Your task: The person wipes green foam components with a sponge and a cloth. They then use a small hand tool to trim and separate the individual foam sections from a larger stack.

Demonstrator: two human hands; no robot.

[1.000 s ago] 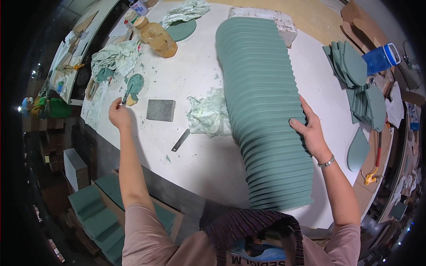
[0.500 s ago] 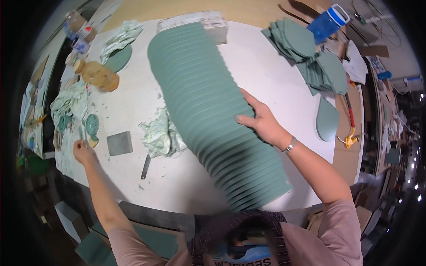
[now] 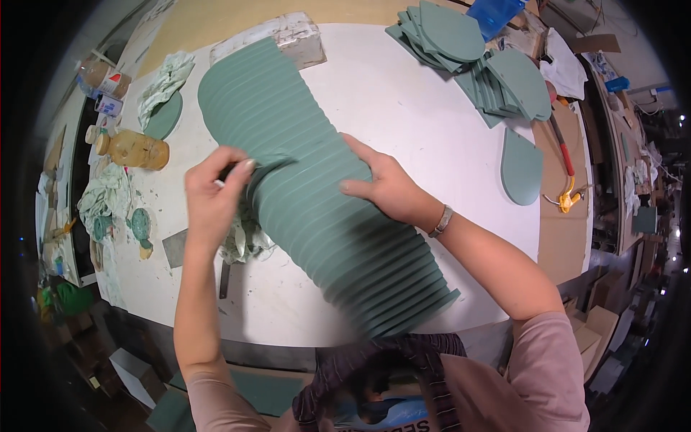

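Row of overlapping green panels (image 3: 317,194): between both hands on white table (image 3: 403,101). Left hand (image 3: 212,194) pinches one panel's edge; right hand (image 3: 385,187) lies flat atop. Crumpled rag (image 3: 245,241) beneath left hand; stacked green pieces (image 3: 475,57) beyond right.

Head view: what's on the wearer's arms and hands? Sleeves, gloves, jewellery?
Both hands are bare, no gloves. The left hand and its forearm carry nothing. The right hand has a silver-coloured metal band at the wrist. Short pale pink sleeves cover the upper arms only.
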